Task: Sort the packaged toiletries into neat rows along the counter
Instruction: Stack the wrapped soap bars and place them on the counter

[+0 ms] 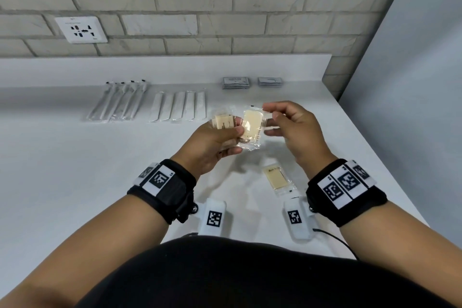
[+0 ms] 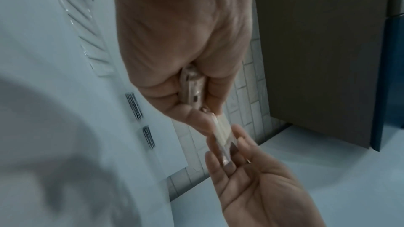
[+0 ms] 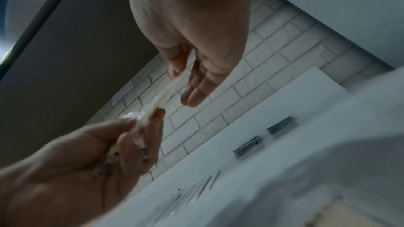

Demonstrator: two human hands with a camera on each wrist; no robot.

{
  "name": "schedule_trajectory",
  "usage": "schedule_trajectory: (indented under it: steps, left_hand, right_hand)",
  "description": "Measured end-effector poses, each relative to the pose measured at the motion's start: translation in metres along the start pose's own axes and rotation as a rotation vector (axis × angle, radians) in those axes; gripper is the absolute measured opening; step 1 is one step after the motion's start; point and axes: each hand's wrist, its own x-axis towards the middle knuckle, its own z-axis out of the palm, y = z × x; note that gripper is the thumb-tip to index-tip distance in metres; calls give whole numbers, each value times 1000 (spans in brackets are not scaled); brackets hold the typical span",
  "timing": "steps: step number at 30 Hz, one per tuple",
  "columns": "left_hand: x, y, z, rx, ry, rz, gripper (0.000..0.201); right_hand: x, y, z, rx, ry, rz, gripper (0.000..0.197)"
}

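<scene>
Glossy clear plastic soap packet [image 1: 252, 125], matt counter [image 1: 75, 157]

Both forearms are reaching forward above the bench [image 1: 75, 157], each wearing a black wristband. The left hand [image 1: 212, 142] is gripping a small stack of soap packets [image 1: 223, 122], thumb pressing on top. The right hand [image 1: 292, 127] is pinching one soap packet [image 1: 252, 125] by its edge, the other fingers [image 3: 196, 90] extending loosely.
</scene>
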Motion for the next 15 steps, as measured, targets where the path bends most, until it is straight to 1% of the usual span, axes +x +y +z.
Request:
schedule_trajectory:
  steps: [2,4,7,13,15]
  left_hand:
    - [0,-1,0,6,-2,33,13]
    - [1,-3,0,5,-8,51,14]
    - [3,-6,1,6,-15,71,16]
    - [3,-6,-2,96,6,105,13]
    - [4,-7,-3,80,14,98,15]
  right_hand:
    - [1,-2,1,112,-44,123,14]
    - [1,-3,3,122,-58,166,10]
    - [3,-4,4,168,-33,173,13]
    - [4,-2,4,183,-48,172,10]
    - [4,-2,4,180,-81,196,17]
